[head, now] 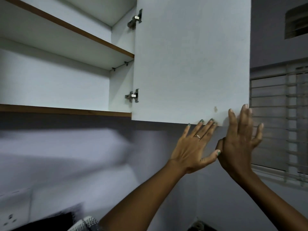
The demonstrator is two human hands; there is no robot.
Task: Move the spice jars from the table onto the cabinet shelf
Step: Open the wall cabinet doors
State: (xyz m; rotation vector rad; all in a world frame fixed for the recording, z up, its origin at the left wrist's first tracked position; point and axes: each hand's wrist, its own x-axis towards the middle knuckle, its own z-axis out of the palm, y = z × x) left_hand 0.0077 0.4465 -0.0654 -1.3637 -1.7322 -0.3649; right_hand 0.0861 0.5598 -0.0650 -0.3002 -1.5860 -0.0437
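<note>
The cabinet [55, 84] fills the upper left, its shelf [93, 45] above the bottom board [66, 110], and the door [191, 60] stands swung out to its right on two hinges [132, 95]. Both hands reach up at the door's lower right corner, the left hand [191, 147] just left of the right hand [240, 140], fingertips seemingly touching its bottom edge. A barred window [280, 124] lies right of the door, and a wall socket [11, 214] sits low at the left.

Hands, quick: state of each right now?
Left hand: open, fingers straight, fingertips at the cabinet door bottom edge, holding nothing.
Right hand: open, fingers straight against the door's lower corner.
</note>
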